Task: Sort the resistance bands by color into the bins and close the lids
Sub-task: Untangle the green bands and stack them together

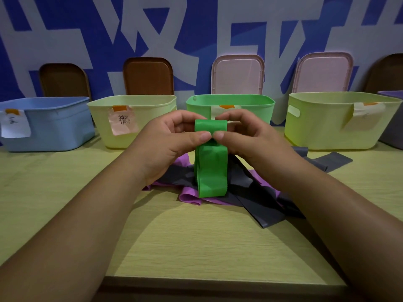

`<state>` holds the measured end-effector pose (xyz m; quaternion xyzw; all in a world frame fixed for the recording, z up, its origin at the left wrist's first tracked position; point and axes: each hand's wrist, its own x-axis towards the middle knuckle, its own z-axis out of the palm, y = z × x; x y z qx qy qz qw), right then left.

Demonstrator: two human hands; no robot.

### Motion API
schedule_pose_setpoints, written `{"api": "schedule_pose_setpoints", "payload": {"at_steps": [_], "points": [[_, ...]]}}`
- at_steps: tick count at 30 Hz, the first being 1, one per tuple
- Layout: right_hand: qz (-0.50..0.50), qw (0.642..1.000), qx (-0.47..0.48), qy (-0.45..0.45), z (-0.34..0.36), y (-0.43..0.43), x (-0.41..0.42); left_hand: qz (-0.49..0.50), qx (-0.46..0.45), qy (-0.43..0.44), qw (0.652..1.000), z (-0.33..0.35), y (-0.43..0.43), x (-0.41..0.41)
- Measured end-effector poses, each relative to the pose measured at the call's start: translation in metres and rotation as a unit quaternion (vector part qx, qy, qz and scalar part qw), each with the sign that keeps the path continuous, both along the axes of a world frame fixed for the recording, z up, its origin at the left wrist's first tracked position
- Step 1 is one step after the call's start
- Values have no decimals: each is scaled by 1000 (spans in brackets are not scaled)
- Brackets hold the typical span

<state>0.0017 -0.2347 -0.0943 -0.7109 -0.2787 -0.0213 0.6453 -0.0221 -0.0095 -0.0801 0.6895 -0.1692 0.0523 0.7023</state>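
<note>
The green resistance band [211,168] hangs folded between both hands, left hand [172,144] and right hand [250,138] pinching its top, above the grey and purple bands [257,192] mid-table, before the green bin [231,103].

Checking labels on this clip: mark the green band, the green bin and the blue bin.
green band [211,171], head view, hanging folded length
green bin [259,113], head view, front wall
blue bin [56,127], head view, front wall

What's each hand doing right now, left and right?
Left hand: closed, pinching the green band near its top fold.
Right hand: closed, pinching the same green band.
</note>
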Motion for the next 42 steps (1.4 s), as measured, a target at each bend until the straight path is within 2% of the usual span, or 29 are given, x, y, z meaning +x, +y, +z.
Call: {"api": "schedule_pose_setpoints", "payload": {"at_steps": [4, 11, 14, 29, 42], "points": [[-2, 1000, 22, 6, -1, 0, 1, -1, 6, -9, 1000, -1, 1, 1], [3, 998, 64, 8, 0, -1, 3, -68, -22, 39, 997, 1, -4, -1], [13, 997, 74, 19, 0, -1, 3, -63, -16, 44, 997, 2, -4, -1], [-25, 996, 77, -30, -2, -1, 8, -37, 52, 21, 998, -3, -3, 2], [-38, 997, 50, -39, -1, -2, 5, -55, 3, 67, 996, -3, -2, 4]]}}
